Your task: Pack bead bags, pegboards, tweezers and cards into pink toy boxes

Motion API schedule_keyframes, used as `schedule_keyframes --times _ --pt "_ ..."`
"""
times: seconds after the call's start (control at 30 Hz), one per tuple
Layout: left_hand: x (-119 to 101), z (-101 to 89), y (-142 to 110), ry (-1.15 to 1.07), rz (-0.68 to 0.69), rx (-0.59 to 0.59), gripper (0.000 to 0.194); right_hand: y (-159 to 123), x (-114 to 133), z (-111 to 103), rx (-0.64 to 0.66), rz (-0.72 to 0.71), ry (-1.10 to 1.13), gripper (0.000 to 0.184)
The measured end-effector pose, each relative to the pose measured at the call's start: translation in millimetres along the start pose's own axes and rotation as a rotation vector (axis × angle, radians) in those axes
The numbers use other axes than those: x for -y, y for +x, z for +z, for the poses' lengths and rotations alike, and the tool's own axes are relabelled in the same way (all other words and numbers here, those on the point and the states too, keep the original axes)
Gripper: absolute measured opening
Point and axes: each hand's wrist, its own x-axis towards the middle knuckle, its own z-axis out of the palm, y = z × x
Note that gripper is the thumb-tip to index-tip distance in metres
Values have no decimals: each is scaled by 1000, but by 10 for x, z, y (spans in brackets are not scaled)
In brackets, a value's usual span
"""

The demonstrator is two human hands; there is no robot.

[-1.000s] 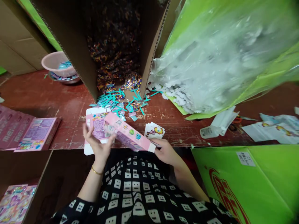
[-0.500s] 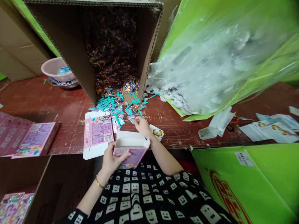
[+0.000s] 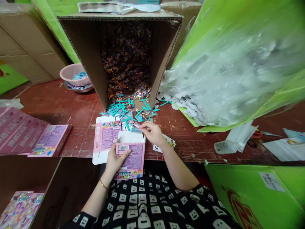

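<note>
My left hand [image 3: 116,160] grips a pink and purple printed box [image 3: 133,160], its white flap raised at the top, close to the table's front edge. Just above that flap, my right hand [image 3: 152,132] pinches a small flat packet [image 3: 137,128], partly blurred. Behind the held box lies a second pink box [image 3: 107,133], flat on the table. Teal plastic sticks [image 3: 120,107] and small packets are heaped beyond it. A printed card [image 3: 166,143] is partly covered by my right forearm.
A large cardboard box [image 3: 97,60] on its side holds many colourful bead bags. To its left stands a pink basket [image 3: 71,73] in a metal bowl. Finished-looking pink boxes [image 3: 21,132] line the left. White pieces in clear plastic [image 3: 214,79] fill the right.
My right hand has lifted a small packet from the pile and brought it over the box. The held box has turned more upright and squarely toward me. The view has shifted.
</note>
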Motion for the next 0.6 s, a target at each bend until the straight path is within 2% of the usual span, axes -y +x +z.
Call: schedule_keyframes --times 0.07,0.1,0.13,0.27,0.37,0.47,0.53,0.6 --pt "-30 -54 31 -26 16 -43 47 48 145 49 231 -147 44 11" --pt "-34 -110 65 -35 18 -71 49 110 179 84 306 -172 43 12" --pt "-27 -184 114 -40 13 -99 52 198 183 123 320 -177 40 13" --pt "98 -570 428 9 -37 -245 61 715 -20 328 125 -52 -111 14" --pt "224 -751 637 363 38 -351 68 1062 -219 521 91 24 -250 10" --pt "283 -751 672 698 118 -417 76 1289 -344 605 50 34 -297 9" --pt "273 -698 597 737 197 -439 74 1435 -396 537 -8 44 -334 13" --pt "245 -642 487 685 336 -447 65 1619 -435 388 -80 44 -383 23"
